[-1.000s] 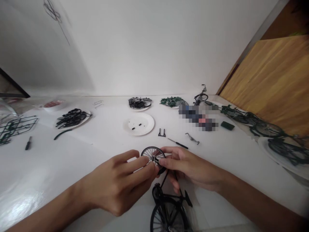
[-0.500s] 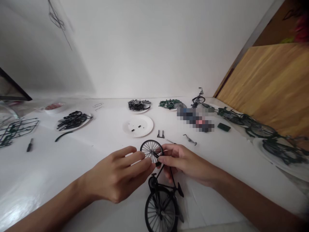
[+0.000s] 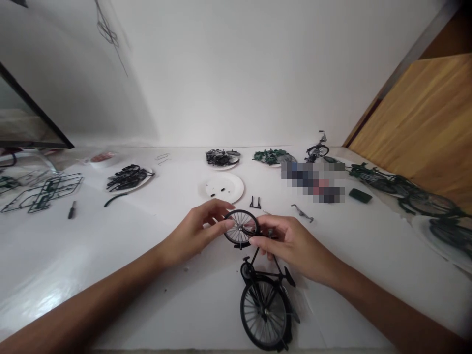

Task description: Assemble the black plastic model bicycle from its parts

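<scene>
A small black model bicycle lies with its larger-looking wheel toward me and its other spoked wheel farther off, between my hands. My right hand is closed on the frame just beside the far wheel, thumb on top. On the left side of that wheel, my left hand pinches the rim between thumb and fingers. A dark fork-shaped part and a grey handlebar-like part lie beyond my hands.
A white plate with tiny black pieces stands ahead. Plates of black parts and green parts lie farther back. A screwdriver is at left, a green block at right.
My left hand has moved from the lower side of the far wheel to its left rim. The view has shifted, so the table things appear farther right.
</scene>
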